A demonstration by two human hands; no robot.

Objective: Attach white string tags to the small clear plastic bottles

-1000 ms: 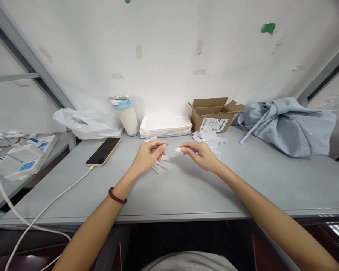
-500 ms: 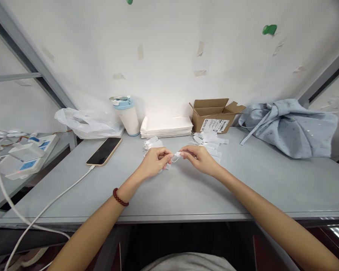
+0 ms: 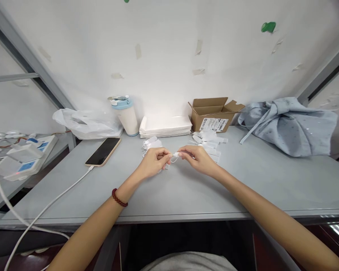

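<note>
Above the grey surface [image 3: 186, 195], your left hand [image 3: 154, 162] and right hand [image 3: 200, 160] hold a small white looped piece [image 3: 176, 154] between them, fingers [image 3: 165, 158] clamped on its opposite ends. Other white pieces [image 3: 211, 143] lie just beyond each hand.

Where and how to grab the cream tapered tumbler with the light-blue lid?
I'd wrap the cream tapered tumbler around mid-body, below its light-blue lid, coming from the front. It stands upright, front side unobstructed; a white plastic bag lies left, a stack of flat white sheets right, and the white wall behind.
</note>
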